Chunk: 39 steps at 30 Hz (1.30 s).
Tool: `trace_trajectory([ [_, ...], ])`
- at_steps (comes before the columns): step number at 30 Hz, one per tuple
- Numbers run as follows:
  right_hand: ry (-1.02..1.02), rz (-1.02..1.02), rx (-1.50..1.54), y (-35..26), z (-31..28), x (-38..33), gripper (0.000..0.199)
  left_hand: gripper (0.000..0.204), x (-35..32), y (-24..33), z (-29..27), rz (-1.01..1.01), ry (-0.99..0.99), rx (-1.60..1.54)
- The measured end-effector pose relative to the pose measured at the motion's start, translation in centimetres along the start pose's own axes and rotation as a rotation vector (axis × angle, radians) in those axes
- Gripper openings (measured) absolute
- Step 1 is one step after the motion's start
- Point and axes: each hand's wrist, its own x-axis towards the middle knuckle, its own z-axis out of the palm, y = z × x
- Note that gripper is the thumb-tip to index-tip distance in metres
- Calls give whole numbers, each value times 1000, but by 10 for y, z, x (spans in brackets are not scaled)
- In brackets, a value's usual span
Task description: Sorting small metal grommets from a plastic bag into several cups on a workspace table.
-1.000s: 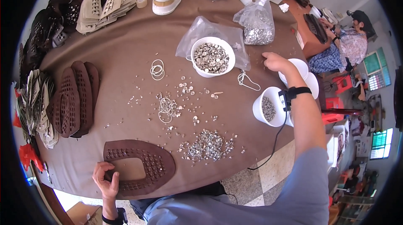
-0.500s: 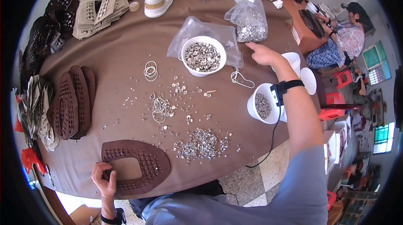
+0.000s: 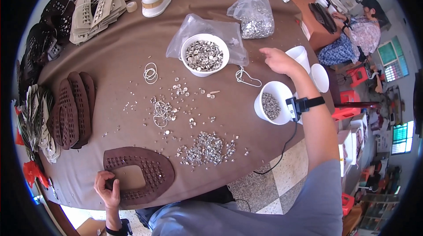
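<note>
- Resting at the left edge of the brown panel (image 3: 161, 172), the left hand (image 3: 107, 189) has its fingers curled and its thumb standing apart; from my end I cannot tell whether it grips the panel.
- I see that panel lying flat by the near edge of the surface (image 3: 119, 68), its rows of holes curving round an opening.
- Off to the right, the right hand (image 3: 277, 62) stretches 1 finger toward the left, the others bent; I make out nothing in it, but its underside is hidden from me.
- Just beside it is a white cup (image 3: 298, 57); beyond it sits a clear bag (image 3: 257, 28) of shiny pieces, and to its left a tub (image 3: 202, 74) of metal caps.
- Lower in my view, a bucket (image 3: 282, 93) of grey studs stands near the strap (image 3: 315, 102) on the right forearm.
- Between panel and bucket I have a loose pile (image 3: 207, 149) of shiny bits spread out.
- At the far left, more dark panels (image 3: 75, 108) lie overlapping, near a pale stack (image 3: 94, 13).
- At upper right, I see another person (image 3: 361, 40) seated.
</note>
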Motion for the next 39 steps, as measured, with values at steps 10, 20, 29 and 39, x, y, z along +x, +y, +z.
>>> trace_trajectory([
  [10, -340, 5, 161, -38, 18, -26, 50, 22, -2, 6, -2, -39, 24, 21],
  [20, 83, -63, -182, -62, 35, -34, 30, 20, 2, 4, -2, 0, 34, -17],
  [29, 217, 412, -380, -110, 58, -3, 46, 19, 4, 4, -3, 23, 29, -50],
  [39, 238, 471, -392, -111, 72, 16, 37, 21, 1, -1, -6, -26, 35, -92],
])
